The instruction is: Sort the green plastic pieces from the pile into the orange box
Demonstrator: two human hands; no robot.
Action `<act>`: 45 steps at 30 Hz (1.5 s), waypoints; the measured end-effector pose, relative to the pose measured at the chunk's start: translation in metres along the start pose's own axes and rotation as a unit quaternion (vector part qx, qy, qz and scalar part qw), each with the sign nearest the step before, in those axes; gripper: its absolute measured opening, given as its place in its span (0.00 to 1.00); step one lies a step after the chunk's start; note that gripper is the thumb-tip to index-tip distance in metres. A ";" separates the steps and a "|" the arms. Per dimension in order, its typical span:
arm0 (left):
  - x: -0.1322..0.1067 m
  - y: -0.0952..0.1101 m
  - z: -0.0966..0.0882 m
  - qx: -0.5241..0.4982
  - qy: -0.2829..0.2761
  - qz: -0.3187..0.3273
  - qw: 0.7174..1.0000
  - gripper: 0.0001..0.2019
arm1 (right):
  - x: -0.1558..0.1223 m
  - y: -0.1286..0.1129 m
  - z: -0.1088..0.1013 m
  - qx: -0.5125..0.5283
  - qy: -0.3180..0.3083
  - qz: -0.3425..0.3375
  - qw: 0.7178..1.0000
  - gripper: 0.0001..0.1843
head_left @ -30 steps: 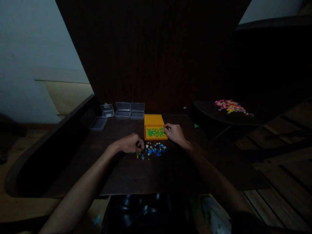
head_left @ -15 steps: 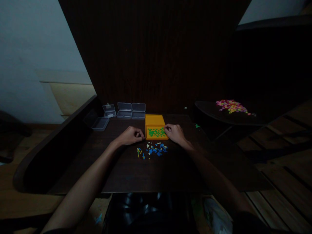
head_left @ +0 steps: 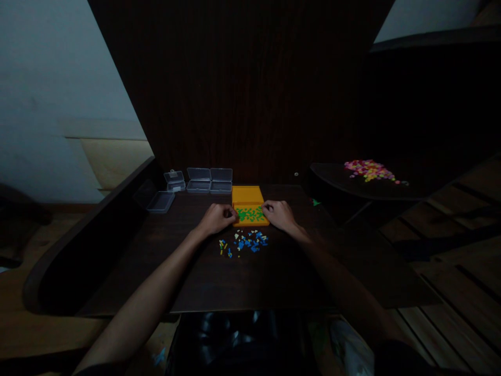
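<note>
A yellow plastic box (head_left: 247,194) lies with its lid folded back on the dark table, and many small green pieces (head_left: 250,214) are spread in its tray. My left hand (head_left: 216,218) is at the tray's left side, fingers curled together with the tips at the rim. Whatever is between those fingertips is too small to make out. On the opposite side, my right hand (head_left: 279,215) has its thumb and fingers closed at the box's right edge. Just in front of the box lies a loose scatter of small blue, white and yellow building pieces (head_left: 254,242).
Clear plastic cases stand at the back left: a double one (head_left: 210,186), a small one (head_left: 175,183) and a flat one (head_left: 160,201). A heap of pink and yellow pieces (head_left: 370,170) lies on the side shelf (head_left: 332,175). The table's raised side panel (head_left: 94,230) bounds the left.
My left hand has moved right, from beside the box to its left rim. My right hand stays at the right edge. The view has shifted slightly.
</note>
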State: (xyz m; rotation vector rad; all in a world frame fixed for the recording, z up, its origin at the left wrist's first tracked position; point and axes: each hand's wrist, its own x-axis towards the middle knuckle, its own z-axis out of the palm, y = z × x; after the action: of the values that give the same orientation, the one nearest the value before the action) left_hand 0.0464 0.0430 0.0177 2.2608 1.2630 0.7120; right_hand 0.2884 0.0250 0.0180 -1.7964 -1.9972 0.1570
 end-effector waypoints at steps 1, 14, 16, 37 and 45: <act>0.001 0.001 0.003 0.014 -0.007 -0.005 1.000 0.09 | 0.000 0.000 0.000 -0.001 -0.004 -0.001 1.000 0.13; 0.006 -0.002 0.013 0.009 -0.024 -0.027 0.999 0.07 | -0.001 -0.002 -0.002 -0.007 -0.016 -0.008 1.000 0.12; 0.006 -0.001 0.012 0.004 -0.024 -0.027 0.999 0.07 | -0.001 -0.001 -0.002 -0.007 -0.016 -0.010 1.000 0.12; 0.002 0.002 0.011 0.021 -0.031 0.001 0.999 0.10 | -0.005 -0.001 -0.004 0.038 -0.036 -0.071 0.996 0.13; 0.001 -0.001 0.009 -0.008 -0.030 0.020 0.999 0.11 | -0.010 0.002 -0.004 0.090 -0.083 -0.137 0.983 0.12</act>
State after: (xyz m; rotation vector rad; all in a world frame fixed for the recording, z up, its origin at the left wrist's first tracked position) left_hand 0.0522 0.0434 0.0100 2.2839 1.1834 0.6618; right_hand 0.2925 0.0144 0.0180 -1.4217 -2.2436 0.3967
